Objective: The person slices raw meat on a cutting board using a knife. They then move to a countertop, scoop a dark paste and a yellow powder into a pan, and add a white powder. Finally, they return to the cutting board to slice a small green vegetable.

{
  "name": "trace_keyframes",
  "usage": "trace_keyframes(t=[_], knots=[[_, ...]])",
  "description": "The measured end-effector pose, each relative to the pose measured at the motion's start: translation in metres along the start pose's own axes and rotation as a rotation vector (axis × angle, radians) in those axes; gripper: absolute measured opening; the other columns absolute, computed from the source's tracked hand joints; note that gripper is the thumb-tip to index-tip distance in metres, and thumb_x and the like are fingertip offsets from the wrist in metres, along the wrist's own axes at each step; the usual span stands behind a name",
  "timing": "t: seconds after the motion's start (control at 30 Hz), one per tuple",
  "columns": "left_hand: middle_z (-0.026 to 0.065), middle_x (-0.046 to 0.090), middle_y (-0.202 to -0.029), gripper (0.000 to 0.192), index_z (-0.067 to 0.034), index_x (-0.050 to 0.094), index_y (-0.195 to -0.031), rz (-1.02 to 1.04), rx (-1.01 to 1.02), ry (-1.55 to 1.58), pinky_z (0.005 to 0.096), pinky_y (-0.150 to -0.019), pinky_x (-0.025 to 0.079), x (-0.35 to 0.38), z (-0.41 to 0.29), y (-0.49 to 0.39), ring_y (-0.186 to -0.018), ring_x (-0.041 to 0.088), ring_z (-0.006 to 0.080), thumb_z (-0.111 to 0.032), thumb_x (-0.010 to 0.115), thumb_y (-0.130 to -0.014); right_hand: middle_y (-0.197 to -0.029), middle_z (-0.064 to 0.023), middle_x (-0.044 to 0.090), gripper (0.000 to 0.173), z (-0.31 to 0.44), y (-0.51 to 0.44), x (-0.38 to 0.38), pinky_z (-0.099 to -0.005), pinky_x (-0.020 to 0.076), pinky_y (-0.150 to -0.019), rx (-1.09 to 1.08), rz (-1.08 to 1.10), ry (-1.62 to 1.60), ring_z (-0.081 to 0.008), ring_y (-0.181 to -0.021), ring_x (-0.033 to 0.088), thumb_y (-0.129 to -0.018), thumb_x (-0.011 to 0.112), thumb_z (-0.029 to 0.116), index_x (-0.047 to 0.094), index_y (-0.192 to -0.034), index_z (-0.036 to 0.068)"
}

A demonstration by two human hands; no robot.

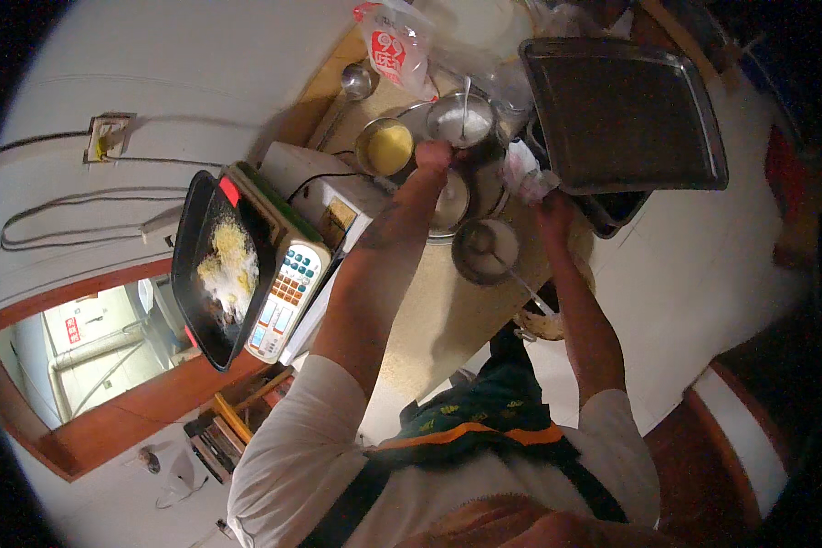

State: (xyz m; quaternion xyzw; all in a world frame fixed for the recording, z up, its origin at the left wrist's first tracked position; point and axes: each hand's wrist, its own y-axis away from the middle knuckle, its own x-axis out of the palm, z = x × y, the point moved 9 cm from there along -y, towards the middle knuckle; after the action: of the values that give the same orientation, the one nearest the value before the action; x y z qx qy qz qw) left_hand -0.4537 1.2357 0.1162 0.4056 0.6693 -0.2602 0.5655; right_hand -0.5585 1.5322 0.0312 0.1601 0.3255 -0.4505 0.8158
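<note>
My left hand (435, 156) is bent over the cluster of metal bowls, fingers curled and mostly hidden; whether it grips anything is unclear. Just beyond it sits a metal bowl of white powder (460, 122) with a spoon (466, 103) in it. Left of the hand stands a metal bowl of yellow contents (386, 148). Below it, partly behind my forearm, is a bowl with pale contents (449, 200). My right hand (553, 204) holds a crumpled white plastic bag (522, 168) with reddish marks. Nearer me, another metal bowl (485, 251) has a spoon handle (531, 294) sticking out.
A digital scale (291, 284) carries a black tray (198, 274) heaped with white and yellow powder. Dark baking trays (627, 116) overhang the table's right side. A printed plastic bag (394, 51) and a ladle (356, 81) lie at the back. A power cord (157, 159) runs along the wall.
</note>
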Motion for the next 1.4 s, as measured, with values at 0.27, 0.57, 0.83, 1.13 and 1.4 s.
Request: trace_keyframes(t=[0.27, 0.57, 0.83, 1.13, 1.4], knots=[[0.0086, 0.071, -0.085, 0.033, -0.003, 0.073, -0.107, -0.197, -0.535, 1.432, 0.0335, -0.066, 0.053, -0.033, 0.0, 0.172, -0.076, 0.067, 0.0186, -0.035, 0.065, -0.101, -0.127, -0.0148, 0.067, 0.057, 0.029, 0.002, 0.003, -0.0389, 0.0498, -0.098, 0.051, 0.094, -0.551, -0.0255, -0.117, 0.064, -0.084, 0.083, 0.023, 0.06, -0.132, 0.0], [0.009, 0.069, -0.121, 0.036, -0.002, 0.066, -0.13, 0.251, -0.712, 1.384, 0.0333, -0.096, 0.05, -0.036, -0.048, 0.569, -0.107, 0.064, 0.0181, -0.022, 0.066, -0.1, -0.131, -0.0201, 0.068, 0.046, 0.091, 0.017, -0.045, -0.0419, 0.0488, -0.102, -0.24, 0.206, 0.025, -0.0318, -0.12, 0.065, -0.092, 0.075, 0.023, 0.065, -0.131, -0.001], [0.0091, 0.069, -0.118, 0.031, 0.0, 0.066, -0.127, -0.101, -0.934, 1.663, 0.0339, -0.099, 0.05, -0.061, -0.056, 0.694, -0.11, 0.062, 0.0174, -0.022, 0.059, -0.106, -0.132, -0.0162, 0.065, 0.053, 0.315, 0.016, -0.133, -0.0464, 0.0533, -0.098, -0.558, 0.088, -0.424, -0.0321, -0.121, 0.061, -0.092, 0.072, 0.013, 0.054, -0.139, -0.002], [0.0058, 0.069, -0.107, 0.031, 0.001, 0.069, -0.12, -0.395, -0.783, 1.733, 0.0302, -0.092, 0.05, -0.061, -0.039, 0.71, -0.103, 0.062, 0.015, -0.025, 0.061, -0.105, -0.118, -0.0118, 0.07, 0.054, 0.603, 0.08, -0.074, -0.0382, 0.0559, -0.096, -0.484, 0.773, -0.802, -0.0215, -0.109, 0.067, -0.087, 0.078, 0.004, 0.057, -0.136, 0.003], [0.0049, 0.068, -0.107, 0.026, 0.0, 0.068, -0.118, -0.528, -0.72, 1.724, 0.03, -0.093, 0.052, -0.034, -0.018, 0.747, -0.102, 0.063, 0.0139, -0.022, 0.064, -0.104, -0.115, -0.0084, 0.071, 0.063, 0.689, 0.121, -0.038, -0.033, 0.0574, -0.085, -0.881, 0.858, 0.014, -0.0159, -0.098, 0.068, -0.082, 0.084, 0.012, 0.055, -0.136, 0.001]])
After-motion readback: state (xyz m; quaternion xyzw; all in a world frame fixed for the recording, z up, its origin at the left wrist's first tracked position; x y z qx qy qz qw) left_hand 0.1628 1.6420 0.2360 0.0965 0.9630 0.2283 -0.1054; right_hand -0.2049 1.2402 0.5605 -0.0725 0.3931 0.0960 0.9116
